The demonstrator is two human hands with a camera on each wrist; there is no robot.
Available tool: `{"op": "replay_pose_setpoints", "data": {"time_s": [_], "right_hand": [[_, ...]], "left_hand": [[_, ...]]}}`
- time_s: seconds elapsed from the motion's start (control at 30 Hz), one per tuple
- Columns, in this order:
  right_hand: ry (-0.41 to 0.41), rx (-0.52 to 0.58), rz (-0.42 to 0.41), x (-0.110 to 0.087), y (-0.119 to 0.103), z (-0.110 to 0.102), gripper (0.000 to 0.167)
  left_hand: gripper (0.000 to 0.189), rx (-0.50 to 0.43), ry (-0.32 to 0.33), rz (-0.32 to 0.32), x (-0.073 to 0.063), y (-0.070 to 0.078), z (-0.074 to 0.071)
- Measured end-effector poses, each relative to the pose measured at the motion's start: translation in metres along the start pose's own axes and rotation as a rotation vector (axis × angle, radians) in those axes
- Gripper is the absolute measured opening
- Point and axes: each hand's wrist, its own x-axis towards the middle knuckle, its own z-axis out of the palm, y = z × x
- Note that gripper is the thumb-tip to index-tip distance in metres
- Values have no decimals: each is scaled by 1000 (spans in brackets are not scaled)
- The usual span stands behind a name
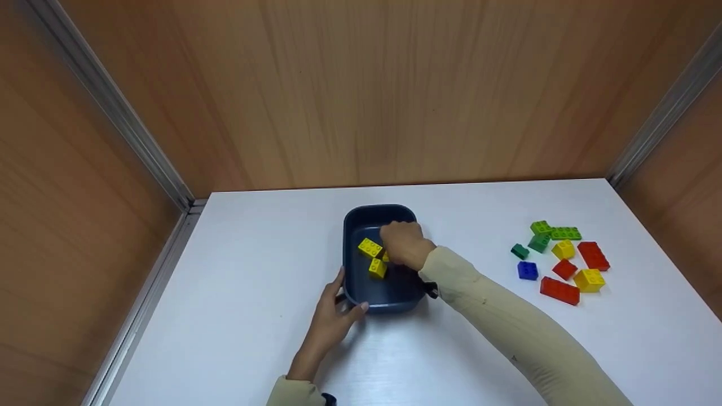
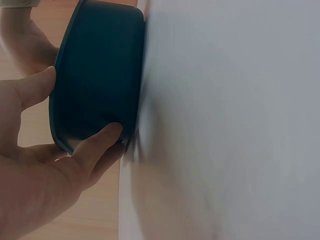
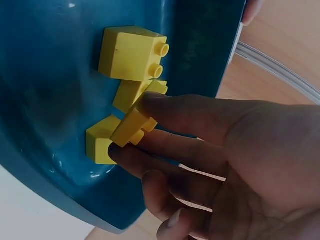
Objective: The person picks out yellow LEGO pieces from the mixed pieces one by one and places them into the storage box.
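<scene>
A dark blue rectangular tray (image 1: 383, 293) stands on the white table. At its near left corner my left hand (image 1: 330, 321) holds it, thumb on the rim and fingers against the outer wall (image 2: 100, 65). Inside the tray my right hand (image 1: 406, 246) pinches a yellow toy brick (image 3: 129, 126) between thumb and fingers. Around that brick lie a larger yellow brick (image 3: 125, 52), another yellow brick (image 3: 100, 142) and a partly covered yellow one (image 3: 127, 92). In the head view the right hand hides the pinched brick or most of it.
To the right on the table lie loose bricks: red ones (image 1: 559, 291), yellow ones (image 1: 589, 280), a blue one (image 1: 528, 270) and several green ones (image 1: 540, 242). A wooden panel (image 1: 361, 96) rises behind the table's back edge, with side panels left and right.
</scene>
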Motion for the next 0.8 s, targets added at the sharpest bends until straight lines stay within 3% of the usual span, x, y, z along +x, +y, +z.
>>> {"op": "replay_pose_setpoints", "data": {"time_s": [0.53,0.8], "right_hand": [[-67,-18,19,12,4,3,23],[-71,-51,18,14,2,7,22]], "left_hand": [[91,22,-3,3,1,-2,-1],[92,-15,-16,15,0,-3,-1]]}}
